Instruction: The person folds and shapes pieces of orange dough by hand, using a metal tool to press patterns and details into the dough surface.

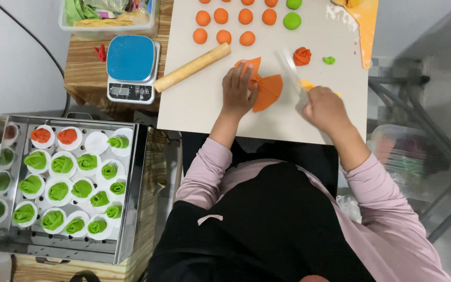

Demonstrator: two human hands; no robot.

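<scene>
Flat orange dough wedges (265, 92) lie on the white surface (199, 104) near its front edge, fanned out so their points meet in the middle. The left hand (237, 93) rests on the left part of the fan, fingers spread and pressing flat on the dough, so it is the nearer of the two; the wedges run out to its right and toward the far edge. The right hand (323, 107) sits just to the right of the fan, closed around a pale, translucent scraper (291, 68) whose blade slants up and away toward the far edge, its long axis leaning left over the dough's right side. The blade is blurred, so whether it touches the dough I cannot tell.

Just beyond the scraper sits a finished orange dough rose (302, 56), with a small green dough bit (329, 60) beside it. A wooden rolling pin (192, 67) lies aslant at the left edge. Rows of orange dough balls (224, 26) and two green balls (292, 21) fill the far part of the surface. Off the left side stand a blue-topped kitchen scale (131, 68) and, lower, a metal steamer tray (131, 209) holding green and orange dough roses on round papers.
</scene>
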